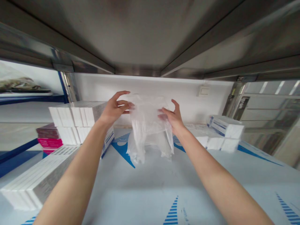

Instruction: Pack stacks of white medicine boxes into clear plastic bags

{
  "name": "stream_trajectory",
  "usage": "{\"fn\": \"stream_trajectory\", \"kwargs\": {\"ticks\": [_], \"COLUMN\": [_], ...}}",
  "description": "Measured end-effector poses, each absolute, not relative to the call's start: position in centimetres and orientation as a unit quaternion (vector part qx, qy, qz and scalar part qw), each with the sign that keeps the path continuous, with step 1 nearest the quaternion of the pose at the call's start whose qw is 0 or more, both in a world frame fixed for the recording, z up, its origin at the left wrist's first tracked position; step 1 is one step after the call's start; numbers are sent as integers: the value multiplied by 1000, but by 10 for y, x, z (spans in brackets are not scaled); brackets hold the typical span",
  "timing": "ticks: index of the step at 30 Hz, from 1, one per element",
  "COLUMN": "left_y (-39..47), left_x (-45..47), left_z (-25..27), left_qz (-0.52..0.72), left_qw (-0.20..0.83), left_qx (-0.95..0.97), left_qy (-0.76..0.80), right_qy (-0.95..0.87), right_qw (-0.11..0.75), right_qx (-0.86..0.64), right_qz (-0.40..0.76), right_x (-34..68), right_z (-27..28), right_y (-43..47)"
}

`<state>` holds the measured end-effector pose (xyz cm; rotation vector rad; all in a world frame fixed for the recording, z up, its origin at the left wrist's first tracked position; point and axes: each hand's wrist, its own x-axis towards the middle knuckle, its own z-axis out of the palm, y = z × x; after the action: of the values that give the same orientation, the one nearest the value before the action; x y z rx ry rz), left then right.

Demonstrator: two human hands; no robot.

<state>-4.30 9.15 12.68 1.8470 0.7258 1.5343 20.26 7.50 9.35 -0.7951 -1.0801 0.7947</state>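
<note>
A clear plastic bag (pixel 150 117) is hanging between the hands, above the shelf. The left hand (pixel 114 107) is gripping its edge; the right hand (pixel 172 116) is blurring at the fingertips, so I cannot tell whether it is gripping. The left forearm (pixel 77 175) is hiding part of the white boxes (pixel 62 117). Blue marks (pixel 172 212) are patterning the pale shelf (pixel 131 200); a white wall (pixel 187 100) is standing behind.

1. Looks like some kinda stockroom on my feed.
2. Metal shelf (pixel 138 37) right overhead, metal post (pixel 67 86) at the side.
3. I see white boxes (pixel 61 116) stacked up, plus pink ones (pixel 50 143).
</note>
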Motion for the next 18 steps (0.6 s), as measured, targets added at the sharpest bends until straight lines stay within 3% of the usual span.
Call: {"fn": "stream_trajectory", "kwargs": {"ticks": [4, 8, 11, 18], "left_y": [121, 147, 161, 173], "left_x": [-20, -9, -6, -3], "left_z": [104, 83, 64, 32], "left_qz": [598, 539, 476, 399], "left_qw": [301, 258, 245, 155], "left_qx": [654, 662, 687, 740], "left_qy": [352, 453, 491, 519], "right_qy": [-466, -547, -586, -608], "right_qw": [688, 573, 505, 437], "right_qx": [-469, -601, -633, -663], "right_qz": [299, 108, 27, 4], "right_x": [202, 211, 219, 232], "right_z": [60, 32, 16, -9], "right_y": [99, 115, 123, 131]}}
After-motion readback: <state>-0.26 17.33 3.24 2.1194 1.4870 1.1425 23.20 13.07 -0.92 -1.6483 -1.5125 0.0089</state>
